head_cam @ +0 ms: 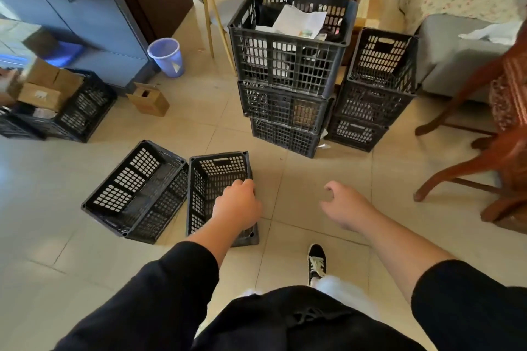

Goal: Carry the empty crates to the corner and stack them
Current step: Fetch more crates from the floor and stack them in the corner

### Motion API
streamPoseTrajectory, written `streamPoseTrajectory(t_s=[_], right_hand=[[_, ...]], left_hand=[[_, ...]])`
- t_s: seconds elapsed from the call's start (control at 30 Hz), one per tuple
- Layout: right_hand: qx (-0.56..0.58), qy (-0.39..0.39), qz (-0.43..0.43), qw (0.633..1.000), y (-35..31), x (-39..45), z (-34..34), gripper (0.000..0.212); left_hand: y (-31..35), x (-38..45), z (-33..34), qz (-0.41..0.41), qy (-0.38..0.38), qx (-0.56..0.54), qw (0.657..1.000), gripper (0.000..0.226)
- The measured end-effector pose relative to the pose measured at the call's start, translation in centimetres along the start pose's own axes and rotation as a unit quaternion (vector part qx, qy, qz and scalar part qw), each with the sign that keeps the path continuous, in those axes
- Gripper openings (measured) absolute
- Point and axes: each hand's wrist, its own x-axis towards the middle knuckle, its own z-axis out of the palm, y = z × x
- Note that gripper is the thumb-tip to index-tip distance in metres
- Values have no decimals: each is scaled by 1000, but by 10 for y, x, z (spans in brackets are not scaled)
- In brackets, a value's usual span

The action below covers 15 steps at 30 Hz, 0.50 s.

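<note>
my left hand (pixel 238 204) is low in the middle of the frame, on the right rim of an empty black crate (pixel 211 179). my fingers curl over that rim, so i am holding it. the crate sits on the tile floor (pixel 328 168). a second empty crate (pixel 134 191) lies just beside it on the left, tilted, and the 2 touch at a corner.

my right hand (pixel 343 205) is in the air to the right, over bare floor. its fingers are loosely bent and it holds nothing.

higher in the middle of the frame is a tall stack of 3 crates (pixel 288 88), and the top 1 has papers (pixel 299 20) in it. just to its right is a lower stack (pixel 376 88), also 3 crates, with an empty 1 on top.

at the left edge another crate (pixel 82 105) holds cardboard boxes (pixel 42 85). a purple bin (pixel 166 57) stands in the upper left. a wooden chair (pixel 484 151) is at the right edge. my black shoe (pixel 316 261) shows near the bottom.
</note>
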Motion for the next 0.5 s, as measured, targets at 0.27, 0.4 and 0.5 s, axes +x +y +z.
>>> streamPoseTrajectory(t_s=[0.27, 0.4, 0.5], right_hand=[[-94, -39, -61, 993, -18, 112, -105, 58], [-141, -72, -109, 981, -60, 159, -118, 56], [-193, -95, -141, 966, -97, 195, -118, 56]], left_hand=[[52, 58, -28, -90, -6, -54, 995, 53], [34, 85, -37, -166, 10, -85, 982, 50], [13, 111, -43, -206, 23, -110, 972, 48]])
